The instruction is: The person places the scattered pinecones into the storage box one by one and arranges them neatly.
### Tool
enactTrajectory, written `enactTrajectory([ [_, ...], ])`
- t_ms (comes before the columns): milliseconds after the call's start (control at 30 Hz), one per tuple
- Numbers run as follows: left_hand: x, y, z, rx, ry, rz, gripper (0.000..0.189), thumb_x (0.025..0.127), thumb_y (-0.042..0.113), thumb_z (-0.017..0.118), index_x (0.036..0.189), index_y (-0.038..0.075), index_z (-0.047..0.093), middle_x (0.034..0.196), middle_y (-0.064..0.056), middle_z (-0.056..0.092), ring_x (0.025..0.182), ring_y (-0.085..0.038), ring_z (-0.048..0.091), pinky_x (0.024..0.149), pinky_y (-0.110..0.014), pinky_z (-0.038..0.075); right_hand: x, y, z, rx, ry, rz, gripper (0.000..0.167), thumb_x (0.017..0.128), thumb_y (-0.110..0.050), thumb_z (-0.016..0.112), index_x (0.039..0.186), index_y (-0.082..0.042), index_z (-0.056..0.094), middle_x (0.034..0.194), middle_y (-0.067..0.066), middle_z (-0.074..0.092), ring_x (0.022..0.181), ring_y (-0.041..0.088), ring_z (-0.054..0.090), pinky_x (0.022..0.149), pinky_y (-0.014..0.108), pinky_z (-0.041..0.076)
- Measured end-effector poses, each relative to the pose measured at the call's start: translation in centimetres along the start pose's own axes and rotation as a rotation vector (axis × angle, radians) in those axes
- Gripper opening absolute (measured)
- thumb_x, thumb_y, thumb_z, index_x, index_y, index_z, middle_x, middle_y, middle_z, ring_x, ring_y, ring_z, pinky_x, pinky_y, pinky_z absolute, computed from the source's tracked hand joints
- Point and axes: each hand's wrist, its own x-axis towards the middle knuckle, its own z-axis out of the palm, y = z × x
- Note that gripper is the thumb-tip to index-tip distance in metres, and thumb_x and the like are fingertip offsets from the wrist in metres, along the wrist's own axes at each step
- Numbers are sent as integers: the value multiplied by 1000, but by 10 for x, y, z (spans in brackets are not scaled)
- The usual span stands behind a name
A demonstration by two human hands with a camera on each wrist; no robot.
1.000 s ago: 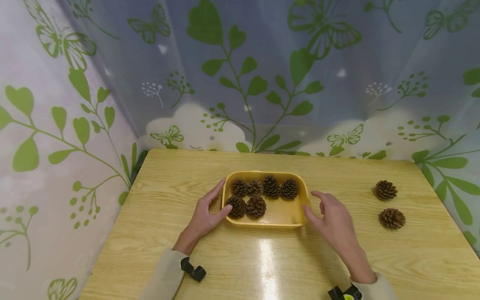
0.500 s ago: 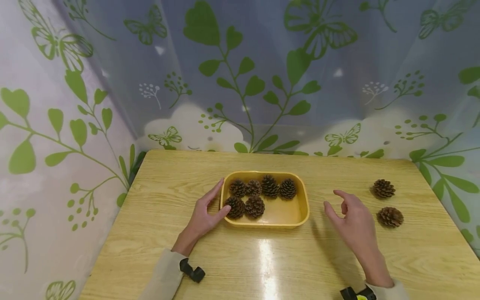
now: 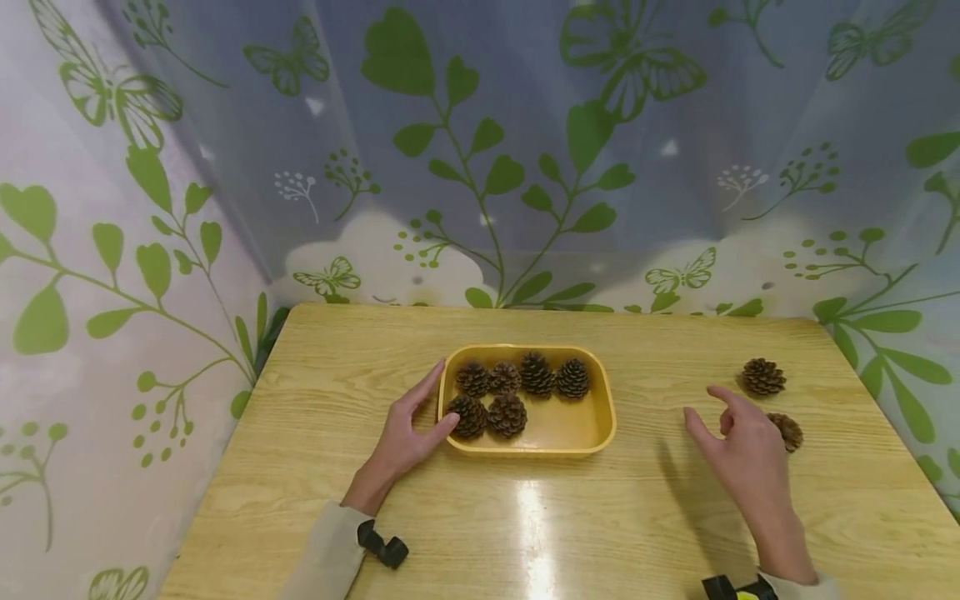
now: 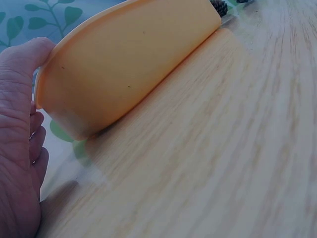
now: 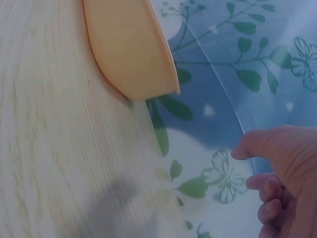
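A yellow plastic tray (image 3: 566,425) with several brown pine cones (image 3: 507,414) inside stands mid-table. My left hand (image 3: 403,437) grips its left end, thumb hooked over the rim; in the left wrist view, the fingers of this hand (image 4: 17,129) lie outside the tray wall (image 4: 124,64). To the right of the tray hovers my right hand (image 3: 753,462), holding nothing, its thumb and index finger apart. Behind it a loose pine cone (image 3: 789,432) is partly covered, and another pine cone (image 3: 763,377) lies farther back. In the right wrist view my right hand (image 5: 290,173) is apart from the tray (image 5: 131,49).
The wooden table (image 3: 337,358) carries a bright glare streak at the front. A curtain (image 3: 525,167) printed with leaves and butterflies hangs behind it and along the left side. Black cameras sit on both wrists, over light sleeves (image 3: 326,554).
My right hand has left the tray's right end and moved right, now overlapping the nearer loose pine cone. The left hand has kept its grip on the tray.
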Motion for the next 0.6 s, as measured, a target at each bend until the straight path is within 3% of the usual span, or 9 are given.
enactTrajectory([
  [367, 2, 12, 0, -15, -6, -13, 78, 93, 0, 71, 162, 0, 34, 166, -20, 35, 153, -37, 34, 124, -26, 28, -1, 22, -11, -36, -55, 104, 50, 94, -22, 77, 130, 10, 65, 68, 6, 53, 53, 17, 38, 49, 30, 30],
  [600, 0, 3, 0, 8, -8, -12, 79, 97, 8, 72, 165, 12, 33, 168, -8, 35, 155, -27, 32, 125, -27, 28, -2, 36, -16, -59, -54, 144, 51, 95, -23, 76, 132, 9, 63, 64, 4, 51, 50, 15, 37, 48, 30, 30],
])
